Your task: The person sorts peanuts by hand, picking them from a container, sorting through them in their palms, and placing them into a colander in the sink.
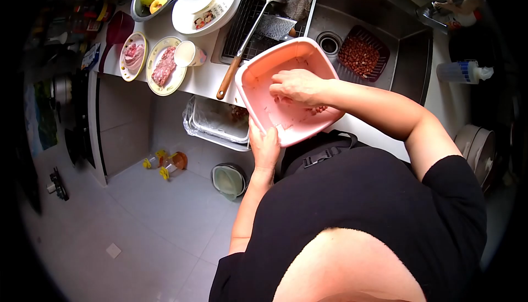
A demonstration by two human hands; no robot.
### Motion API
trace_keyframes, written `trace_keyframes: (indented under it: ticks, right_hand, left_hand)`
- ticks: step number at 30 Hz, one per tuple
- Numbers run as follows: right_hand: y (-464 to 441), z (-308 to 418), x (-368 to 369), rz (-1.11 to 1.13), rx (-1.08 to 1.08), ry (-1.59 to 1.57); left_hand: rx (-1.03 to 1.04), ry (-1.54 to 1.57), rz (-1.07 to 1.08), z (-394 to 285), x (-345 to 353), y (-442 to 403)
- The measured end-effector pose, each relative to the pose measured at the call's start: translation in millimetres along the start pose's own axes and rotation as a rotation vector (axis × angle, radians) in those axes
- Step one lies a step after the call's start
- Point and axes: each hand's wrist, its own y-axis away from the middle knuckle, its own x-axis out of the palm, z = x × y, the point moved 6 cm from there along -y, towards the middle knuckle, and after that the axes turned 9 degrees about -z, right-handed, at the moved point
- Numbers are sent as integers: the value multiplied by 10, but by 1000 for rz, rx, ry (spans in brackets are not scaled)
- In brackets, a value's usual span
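Note:
A square pink basin [259, 90] is tilted in front of my body at the counter's edge. My left hand [265, 143] is closed on its near left rim, thumb over the inside. My right hand [297, 86] reaches into the basin with curled fingers; what they hold, if anything, is hidden. Small pinkish-red bits [316, 109] lie on the basin's bottom, partly below my right wrist; their kind is unclear. Just left of the basin, a wok spatula [235, 68] with a wooden handle lies across the drying rack, beside a cleaver [275, 27].
Peanuts [360, 54] fill a dark red basket [386, 46] in the sink [407, 13]. Two plates of raw meat [164, 71], a paper cup [187, 54] and white bowls [223, 13] stand left. Below the counter are a lined tray [217, 133] and a bin [229, 181].

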Motion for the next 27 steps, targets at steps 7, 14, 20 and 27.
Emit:
trace_keyframes:
  ticks: [7, 14, 20, 27]
  right_hand:
    - [99, 1, 188, 212, -137, 274]
    - [225, -268, -335, 228, 13, 127]
    - [239, -324, -186, 291, -10, 304]
    - [282, -211, -64, 400, -25, 218]
  left_hand:
    - [2, 15, -18, -65, -23, -22]
    - [35, 11, 18, -180, -43, -106]
    - [59, 12, 43, -248, -58, -197]
    - [54, -8, 82, -292, -43, -240]
